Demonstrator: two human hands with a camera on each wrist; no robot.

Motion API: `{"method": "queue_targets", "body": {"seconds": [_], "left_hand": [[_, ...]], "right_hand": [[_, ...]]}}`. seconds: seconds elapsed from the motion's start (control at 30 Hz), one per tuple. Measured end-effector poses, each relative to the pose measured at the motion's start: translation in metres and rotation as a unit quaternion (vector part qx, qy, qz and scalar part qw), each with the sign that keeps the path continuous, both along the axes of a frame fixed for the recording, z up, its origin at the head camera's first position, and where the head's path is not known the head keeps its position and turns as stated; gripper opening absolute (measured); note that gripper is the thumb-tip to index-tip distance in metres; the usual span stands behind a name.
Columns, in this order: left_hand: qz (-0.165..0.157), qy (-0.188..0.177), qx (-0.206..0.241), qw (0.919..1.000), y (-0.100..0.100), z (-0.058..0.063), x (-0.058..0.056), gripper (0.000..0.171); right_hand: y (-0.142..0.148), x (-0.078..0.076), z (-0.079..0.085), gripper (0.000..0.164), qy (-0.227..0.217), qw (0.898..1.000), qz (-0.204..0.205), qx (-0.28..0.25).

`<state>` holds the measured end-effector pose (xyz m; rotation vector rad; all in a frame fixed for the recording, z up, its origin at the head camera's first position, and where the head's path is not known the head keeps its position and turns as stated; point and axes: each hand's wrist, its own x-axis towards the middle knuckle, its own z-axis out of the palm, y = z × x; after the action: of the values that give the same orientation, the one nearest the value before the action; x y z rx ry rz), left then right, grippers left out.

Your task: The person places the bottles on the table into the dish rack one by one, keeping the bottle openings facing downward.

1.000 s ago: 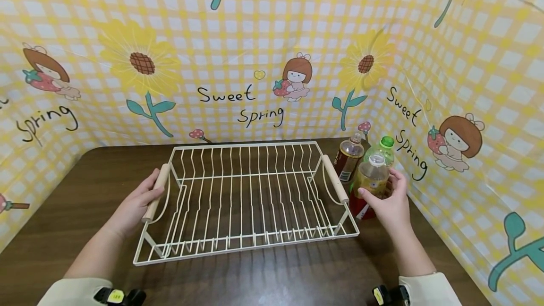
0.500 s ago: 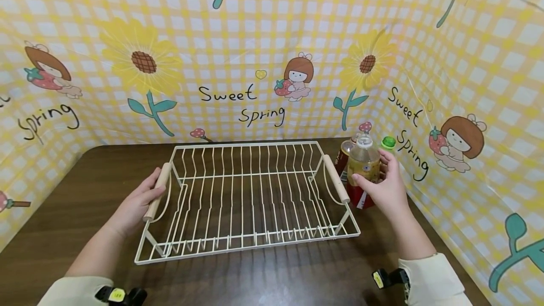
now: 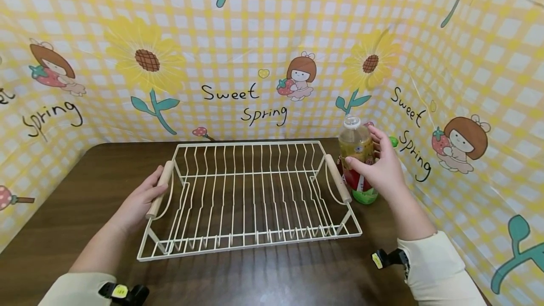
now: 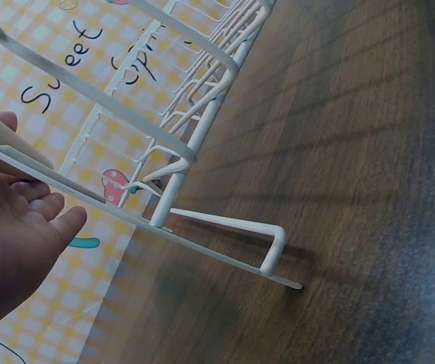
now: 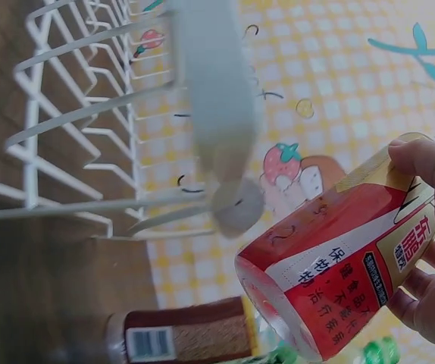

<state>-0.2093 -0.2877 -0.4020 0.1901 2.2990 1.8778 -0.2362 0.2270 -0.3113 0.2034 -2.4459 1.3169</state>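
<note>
My right hand [image 3: 384, 169] holds a red-and-gold drink bottle [image 3: 357, 148] upright, thumb on one side and fingers round the other. In the right wrist view the bottle's base shows, with the bottle [image 5: 316, 254] raised above the brown-labelled one. My left hand [image 3: 140, 199] grips the left wooden handle [image 3: 161, 188] of a cream wire dish rack [image 3: 250, 174]. The left wrist view shows its fingers [image 4: 43, 205] around that handle, beside the rack's end frame. Between the rack's wires nothing stands.
Behind the held bottle stands a green bottle [image 3: 365, 196], mostly hidden, its green cap [image 3: 394, 141] beyond my fingers. A brown-labelled bottle [image 5: 187, 332] is close by the rack's right handle [image 3: 338, 178]. A yellow checked cloth [image 3: 229, 37] walls the brown table [image 3: 297, 273].
My right hand has lifted the red-and-gold bottle and moved it up and left, in front of the brown-labelled bottle. My left hand has stayed on the rack's handle.
</note>
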Motion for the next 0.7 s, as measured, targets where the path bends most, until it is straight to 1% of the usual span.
{"method": "queue_targets", "body": {"seconds": [0.13, 0.33, 0.53, 0.7], "left_hand": [[0.000, -0.003, 0.000, 1.0000, 0.000, 0.001, 0.000, 0.072], [0.002, -0.007, 0.001, 1.0000, 0.000, 0.001, -0.002, 0.072], [0.006, -0.011, 0.000, 0.9999, 0.001, 0.002, -0.002, 0.073], [0.006, -0.017, 0.004, 0.9998, 0.001, 0.001, -0.002, 0.072]], "right_hand": [[-0.009, -0.002, 0.012, 0.090, -0.003, 1.000, 0.009, 0.013], [-0.027, -0.009, 0.026, 0.087, -0.005, 0.999, 0.048, 0.024], [-0.046, -0.014, 0.033, 0.087, -0.015, 0.996, 0.076, 0.037], [-0.064, -0.017, 0.033, 0.087, -0.031, 0.993, 0.109, 0.036]]}}
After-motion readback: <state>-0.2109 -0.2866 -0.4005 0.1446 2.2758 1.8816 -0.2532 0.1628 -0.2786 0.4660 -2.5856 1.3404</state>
